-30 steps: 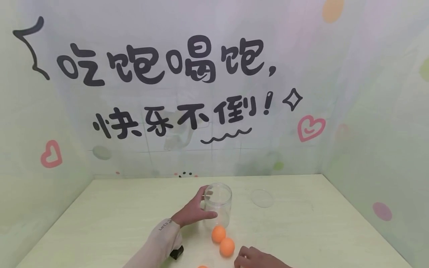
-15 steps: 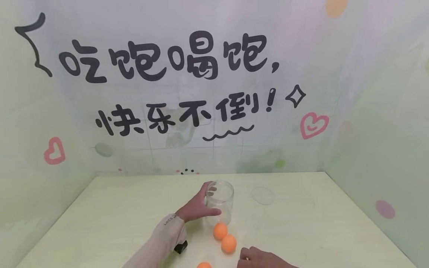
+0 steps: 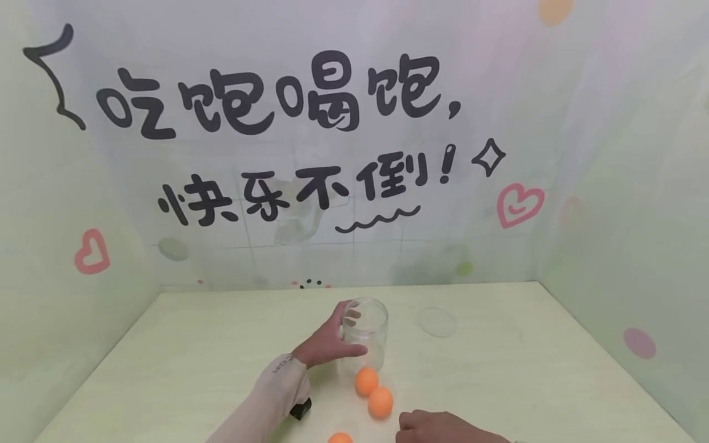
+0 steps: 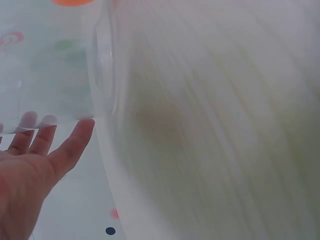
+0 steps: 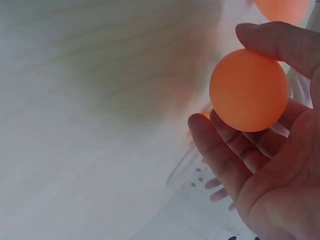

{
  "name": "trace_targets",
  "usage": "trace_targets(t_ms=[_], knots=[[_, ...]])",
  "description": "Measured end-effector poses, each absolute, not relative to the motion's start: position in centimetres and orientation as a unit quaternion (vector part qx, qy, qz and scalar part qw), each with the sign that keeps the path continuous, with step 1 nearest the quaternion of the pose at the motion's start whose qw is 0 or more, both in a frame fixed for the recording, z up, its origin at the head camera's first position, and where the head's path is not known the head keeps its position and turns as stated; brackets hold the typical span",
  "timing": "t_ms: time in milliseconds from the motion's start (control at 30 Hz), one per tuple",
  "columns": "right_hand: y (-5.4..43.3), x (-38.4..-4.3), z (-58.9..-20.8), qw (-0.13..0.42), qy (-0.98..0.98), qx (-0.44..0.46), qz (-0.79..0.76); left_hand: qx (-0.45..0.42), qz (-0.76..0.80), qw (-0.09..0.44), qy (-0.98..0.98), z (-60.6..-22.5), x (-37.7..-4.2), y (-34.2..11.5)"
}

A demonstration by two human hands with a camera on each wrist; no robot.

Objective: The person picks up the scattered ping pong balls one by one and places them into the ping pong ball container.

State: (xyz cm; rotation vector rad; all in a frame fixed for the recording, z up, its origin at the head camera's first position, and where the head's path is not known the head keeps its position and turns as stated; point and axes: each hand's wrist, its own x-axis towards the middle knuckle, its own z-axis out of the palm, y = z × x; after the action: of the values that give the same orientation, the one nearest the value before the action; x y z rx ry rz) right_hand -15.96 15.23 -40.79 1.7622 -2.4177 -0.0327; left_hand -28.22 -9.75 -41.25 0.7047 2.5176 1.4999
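Where the jar (image 3: 375,346) stood: upright on the table (image 3: 498,375), near its middle from side to side, mouth facing up.
Left hand (image 3: 328,344): was curled round the jar from its 9 o'clock side, thumb across the front.
Right hand (image 3: 445,428): lay at the jar's 5 o'clock, well apart from it, and gripped a held ball (image 5: 249,90), thumb above, fingers below; the head view hid this orange ball.
First ball (image 3: 367,382): sat at the jar's 6 o'clock, just in front of it, orange.
Second ball (image 3: 380,403): sat at the first ball's 5 o'clock, also orange; whether the two touched was unclear.
Third ball (image 3: 340,438): showed at the first ball's 7 o'clock, cut by the head view's lower edge.
Disc (image 3: 437,322): lay flat and clear at the jar's 3 o'clock.
Black piece (image 3: 301,409): showed beside the left sleeve (image 3: 266,397), at the jar's 7 o'clock.
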Motion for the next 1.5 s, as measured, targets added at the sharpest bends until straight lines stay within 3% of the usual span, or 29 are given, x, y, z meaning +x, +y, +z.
trace_targets(t_ms=[567, 733, 933, 1500], knots=[[15.6, -15.2, -36.8, -0.027, -0.843, 0.522, 0.13, 0.237, 0.499, 0.069, 0.831, -41.5, -27.7, -9.7], [15.8, -16.0, -35.6, -0.034, -0.837, 0.534, 0.115, 0.238, 0.497, 0.063, 0.832, -41.8, -27.6, -9.8], [15.8, -17.6, -32.9, -0.087, -0.855, 0.5, 0.111, 0.245, 0.494, 0.061, 0.832, -41.7, -27.9, -9.8], [14.6, -22.7, -29.2, -0.079, -0.881, 0.454, 0.111, 0.244, 0.49, 0.057, 0.835, -41.4, -28.2, -9.6]])
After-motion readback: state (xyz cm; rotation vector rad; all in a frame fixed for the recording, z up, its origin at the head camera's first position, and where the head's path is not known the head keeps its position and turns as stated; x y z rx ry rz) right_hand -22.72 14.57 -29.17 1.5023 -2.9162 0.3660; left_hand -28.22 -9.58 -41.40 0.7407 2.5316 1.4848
